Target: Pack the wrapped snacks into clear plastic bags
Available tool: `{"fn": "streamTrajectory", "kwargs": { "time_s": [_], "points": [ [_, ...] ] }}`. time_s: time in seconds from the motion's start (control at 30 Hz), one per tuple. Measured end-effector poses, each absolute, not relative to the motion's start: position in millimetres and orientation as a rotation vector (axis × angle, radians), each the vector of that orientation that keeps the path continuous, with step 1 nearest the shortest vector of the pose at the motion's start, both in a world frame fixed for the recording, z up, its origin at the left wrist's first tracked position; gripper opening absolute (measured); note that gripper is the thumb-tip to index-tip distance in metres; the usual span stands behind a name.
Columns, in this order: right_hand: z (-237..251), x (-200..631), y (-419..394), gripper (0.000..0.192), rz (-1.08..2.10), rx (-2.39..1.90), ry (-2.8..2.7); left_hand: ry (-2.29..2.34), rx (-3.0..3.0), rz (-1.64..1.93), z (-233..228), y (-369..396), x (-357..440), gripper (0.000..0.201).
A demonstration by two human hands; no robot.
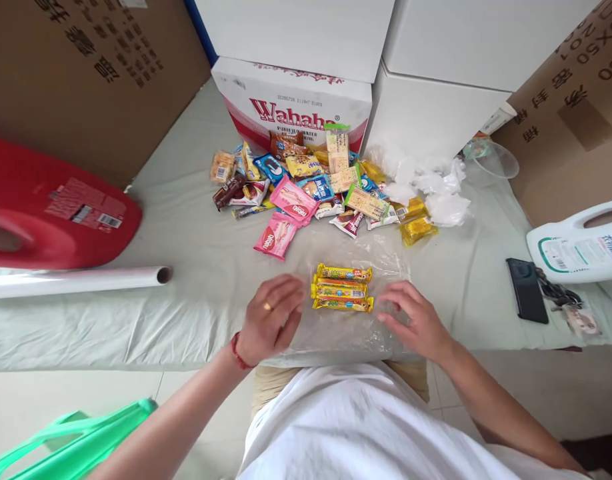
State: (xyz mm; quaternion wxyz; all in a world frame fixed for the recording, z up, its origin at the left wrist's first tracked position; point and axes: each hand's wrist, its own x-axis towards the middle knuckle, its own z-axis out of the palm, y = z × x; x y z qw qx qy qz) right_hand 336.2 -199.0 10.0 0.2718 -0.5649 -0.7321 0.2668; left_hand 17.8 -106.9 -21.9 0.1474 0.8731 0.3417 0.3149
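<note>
Several yellow-wrapped snack bars (pixel 342 291) lie stacked side by side on a clear plastic bag (pixel 336 333) in front of me. Just left of the bars is my left hand (pixel 276 313), fingers curved and apart, with a ring and a red bracelet. On the other side my right hand (pixel 411 317) has its thumb and fingers spread, close to the bars' right ends. Neither hand appears to hold anything. Behind the bars sits a pile of packaged snacks, including pink nabati packets (pixel 295 201), green-edged cracker packs (pixel 367 203) and golden packets (pixel 418 230).
A Wahaha carton (pixel 291 107) stands behind the pile, with crumpled clear plastic (pixel 443 190) to its right. A red jug (pixel 56 207) and a white roll (pixel 76 281) are at left. A phone (pixel 527 291) and white detergent bottle (pixel 581 243) lie at right.
</note>
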Motion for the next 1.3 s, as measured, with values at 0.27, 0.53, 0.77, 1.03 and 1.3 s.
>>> {"fn": "streamTrajectory", "kwargs": {
  "time_s": [0.27, 0.53, 0.77, 1.03, 1.3],
  "points": [
    [-28.6, 361.0, -267.8, 0.035, 0.499, -1.493, -2.319, 0.714, 2.8, 0.56, -34.8, -130.5, -25.2, 0.056],
    [-14.7, 353.1, -251.3, 0.022, 0.603, -1.402, -2.171, 0.667, 2.542, 0.648, -20.6, -89.9, 17.4, 0.082],
    [16.3, 301.7, -176.6, 0.046, 0.343, -1.514, -2.154, 0.775, 2.336, 0.587, -39.1, -65.9, 25.0, 0.054],
    [2.9, 260.6, -125.9, 0.065, 0.468, -1.577, -2.571, 0.829, 2.335, 0.594, -50.0, -78.2, 3.9, 0.021],
    [2.9, 287.8, -130.1, 0.041, 0.572, -1.596, -2.501, 0.661, 2.342, 0.565, -45.4, -72.0, 0.2, 0.026]
  ]
}}
